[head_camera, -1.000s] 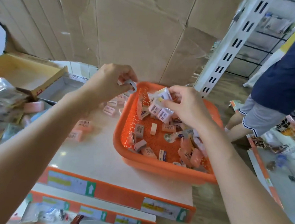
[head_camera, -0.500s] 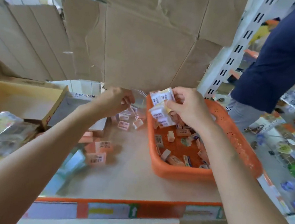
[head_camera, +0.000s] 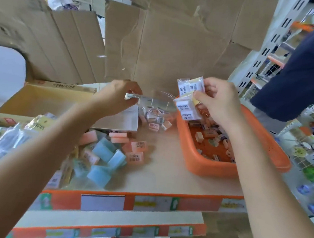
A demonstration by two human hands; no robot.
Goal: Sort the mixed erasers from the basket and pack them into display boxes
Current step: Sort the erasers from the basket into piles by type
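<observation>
Carried off the basket over the last second, the left hand [head_camera: 116,96] now hangs past the open yellow cardboard display box [head_camera: 46,99], which lies at its 8 o'clock. Thumb and forefinger pinch a small white-sleeved eraser [head_camera: 130,96], too blurred to read, with its long axis running roughly 9 to 3. Just beside that pinch, at 3 o'clock and slightly lower, sits the clear round plastic tub [head_camera: 165,98], already holding loose erasers of the same small kind. The drop looks like a short reach rightward over the near rim, and the left hand is much the nearer one for it. Further right, the right hand [head_camera: 220,103] clutches a stack of clear-wrapped white 2B eraser packs [head_camera: 188,95], raised above the 11 o'clock corner of the orange perforated plastic basket [head_camera: 205,166], where many mixed erasers are yet to be sorted.
</observation>
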